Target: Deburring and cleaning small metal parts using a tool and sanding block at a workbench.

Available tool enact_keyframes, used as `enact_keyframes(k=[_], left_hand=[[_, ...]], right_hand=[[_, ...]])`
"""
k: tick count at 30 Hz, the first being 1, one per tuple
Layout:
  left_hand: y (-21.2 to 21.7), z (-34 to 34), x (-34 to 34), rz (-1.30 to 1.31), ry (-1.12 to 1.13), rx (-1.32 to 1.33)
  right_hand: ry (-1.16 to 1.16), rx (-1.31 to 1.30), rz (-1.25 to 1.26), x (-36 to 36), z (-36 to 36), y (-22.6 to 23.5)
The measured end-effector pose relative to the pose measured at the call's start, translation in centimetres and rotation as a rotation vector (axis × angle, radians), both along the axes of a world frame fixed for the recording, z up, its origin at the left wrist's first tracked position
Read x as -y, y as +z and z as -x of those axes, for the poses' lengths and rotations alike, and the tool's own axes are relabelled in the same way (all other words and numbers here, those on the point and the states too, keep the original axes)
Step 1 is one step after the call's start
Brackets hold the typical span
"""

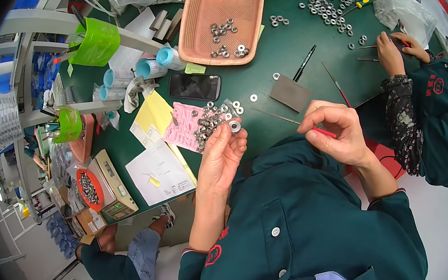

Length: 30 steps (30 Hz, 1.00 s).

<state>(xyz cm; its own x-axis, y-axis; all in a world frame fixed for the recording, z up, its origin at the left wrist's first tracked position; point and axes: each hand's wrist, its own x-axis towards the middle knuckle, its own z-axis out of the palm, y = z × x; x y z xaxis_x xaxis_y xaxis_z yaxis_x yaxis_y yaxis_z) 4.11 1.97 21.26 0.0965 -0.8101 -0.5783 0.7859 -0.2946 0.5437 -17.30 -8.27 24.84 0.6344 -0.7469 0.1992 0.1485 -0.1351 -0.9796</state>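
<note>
Seen from above, a person's left hand [220, 154] pinches a small metal ring [234, 126] at its fingertips, just above a heap of similar rings [207, 120] on a pink sheet [182, 128] on the green tabletop [260, 68]. The right hand [337, 131] closes its grip on a thin red stick [325, 132], near the ring.

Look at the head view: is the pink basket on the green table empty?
No, the pink basket holds a scatter of small metal rings on its mesh floor.
</note>
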Motion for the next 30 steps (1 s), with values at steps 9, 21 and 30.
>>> enact_keyframes(k=[9, 21, 30], left_hand=[[0.5, 0.2, -0.5, 0.025, -0.081, 0.002], [1.0, 1.1, -0.7, 0.103, -0.199, -0.167], [2.6, 2.3, -1.4, 0.047, 0.013, -0.432]], right_hand=[[-0.134, 0.199, 0.071, -0.4, -1.5, -0.9], [-0.175, 0.153, -0.012, -0.6, -3.5, -1.7], [-0.241, 0.234, 0.11, -3.0, -5.2, -2.0]])
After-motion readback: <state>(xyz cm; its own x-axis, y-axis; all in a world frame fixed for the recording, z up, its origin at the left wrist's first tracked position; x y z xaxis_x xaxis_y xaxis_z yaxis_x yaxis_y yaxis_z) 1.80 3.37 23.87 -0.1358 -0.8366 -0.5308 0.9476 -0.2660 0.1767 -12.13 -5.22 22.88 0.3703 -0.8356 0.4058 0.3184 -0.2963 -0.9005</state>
